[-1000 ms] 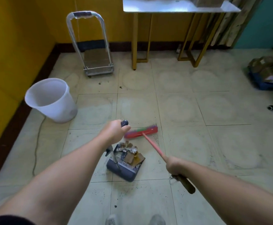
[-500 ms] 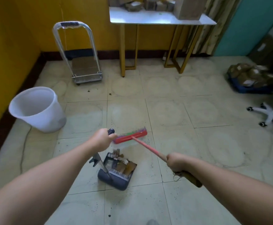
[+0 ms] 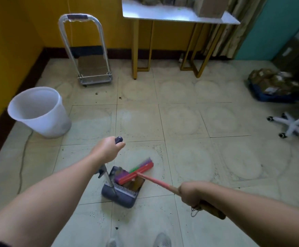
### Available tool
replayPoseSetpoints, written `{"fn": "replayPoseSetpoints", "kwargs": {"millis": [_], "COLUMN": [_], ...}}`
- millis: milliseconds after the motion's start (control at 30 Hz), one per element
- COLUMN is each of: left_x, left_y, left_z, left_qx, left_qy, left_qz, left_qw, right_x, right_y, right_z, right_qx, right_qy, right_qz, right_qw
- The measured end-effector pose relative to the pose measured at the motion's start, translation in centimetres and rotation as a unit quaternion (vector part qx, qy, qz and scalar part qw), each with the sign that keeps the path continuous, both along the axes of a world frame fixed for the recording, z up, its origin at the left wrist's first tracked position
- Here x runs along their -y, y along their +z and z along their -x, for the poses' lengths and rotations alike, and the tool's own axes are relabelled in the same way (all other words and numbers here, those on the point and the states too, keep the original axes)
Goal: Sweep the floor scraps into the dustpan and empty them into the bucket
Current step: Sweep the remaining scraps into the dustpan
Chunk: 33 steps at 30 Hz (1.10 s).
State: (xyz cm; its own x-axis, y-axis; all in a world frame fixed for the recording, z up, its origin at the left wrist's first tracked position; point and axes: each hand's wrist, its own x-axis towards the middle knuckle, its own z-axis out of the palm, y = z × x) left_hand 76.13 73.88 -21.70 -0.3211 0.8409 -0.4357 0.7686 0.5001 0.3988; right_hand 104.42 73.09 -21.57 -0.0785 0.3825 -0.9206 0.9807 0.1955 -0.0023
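A dark blue-grey dustpan (image 3: 118, 196) stands on the floor tiles in front of my feet, brown cardboard scraps (image 3: 136, 182) inside it. My left hand (image 3: 107, 150) grips the top of its upright handle. My right hand (image 3: 189, 193) grips the red handle of a broom (image 3: 136, 175) whose red head with coloured bristles lies across the dustpan's mouth, covering part of the scraps. A white plastic bucket (image 3: 38, 111) stands to the left, near the yellow wall.
A folding hand trolley (image 3: 91, 68) stands by the back wall, a metal-topped table (image 3: 177, 16) with gold legs beside it. At the right are a white office chair base (image 3: 294, 125) and a blue crate of wrapped parcels (image 3: 273, 86). A cable (image 3: 23, 157) runs along the left floor.
The broom head has come back from the floor beyond the dustpan onto the dustpan's mouth. My view has tilted up slightly. Both hands keep their grips.
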Motion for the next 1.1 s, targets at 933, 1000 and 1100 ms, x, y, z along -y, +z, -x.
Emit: {"fn": "replayPoseSetpoints", "kwargs": {"millis": [933, 1000, 1100], "left_x": [3.0, 3.0, 3.6], "left_y": [-0.3, -0.3, 0.1], "left_z": [1.3, 1.3, 1.4], "left_qx": [0.029, 0.026, 0.018], "left_qy": [0.023, 0.035, 0.06], "left_qz": [-0.015, -0.023, -0.038], "left_qw": [0.999, 0.999, 0.997], "right_x": [4.0, 5.2, 6.1], "right_y": [-0.7, -0.3, -0.1], "right_z": [1.8, 1.1, 0.5], "right_qx": [-0.026, -0.013, 0.0], "right_qy": [-0.058, -0.052, -0.047], "right_qz": [-0.014, 0.001, -0.006], "right_qw": [0.998, 0.999, 0.999]}}
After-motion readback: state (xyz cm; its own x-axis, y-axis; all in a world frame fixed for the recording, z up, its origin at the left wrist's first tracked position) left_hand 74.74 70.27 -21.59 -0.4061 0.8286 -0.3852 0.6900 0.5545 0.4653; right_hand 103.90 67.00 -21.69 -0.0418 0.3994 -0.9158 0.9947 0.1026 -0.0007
